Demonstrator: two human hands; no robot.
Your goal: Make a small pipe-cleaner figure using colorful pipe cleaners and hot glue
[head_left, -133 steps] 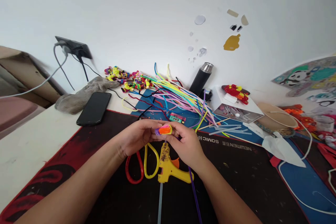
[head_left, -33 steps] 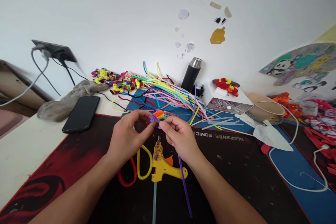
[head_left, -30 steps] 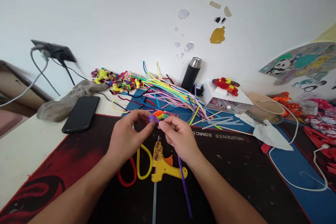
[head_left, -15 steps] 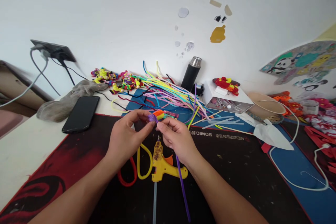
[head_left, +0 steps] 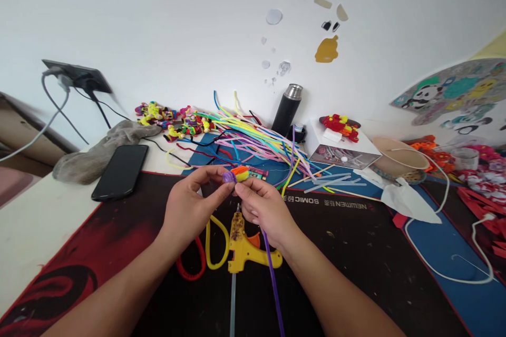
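Both hands meet over the dark mat (head_left: 348, 263). My left hand (head_left: 193, 200) pinches a small fuzzy piece (head_left: 240, 172) in orange, yellow and purple between thumb and fingers. Close beside it, my right hand (head_left: 264, 208) is closed on a purple pipe cleaner (head_left: 272, 274), whose long end hangs down to the mat's near side. Below the hands lies a yellow glue gun (head_left: 241, 247), nozzle pointing away, a clear glue stick at its back. Red (head_left: 193, 268) and yellow (head_left: 217, 258) pipe-cleaner loops lie left of it.
A black phone (head_left: 120, 172) lies at the left. Behind the hands are a pipe-cleaner pile (head_left: 256, 139), a black thermos (head_left: 286, 110) and a white box (head_left: 343, 147). A white cable (head_left: 446, 279) curves at the right, near a tissue (head_left: 411, 202).
Both hands stay together in nearly the same place. The hanging end of the purple pipe cleaner has shifted slightly left; the view has moved a little.
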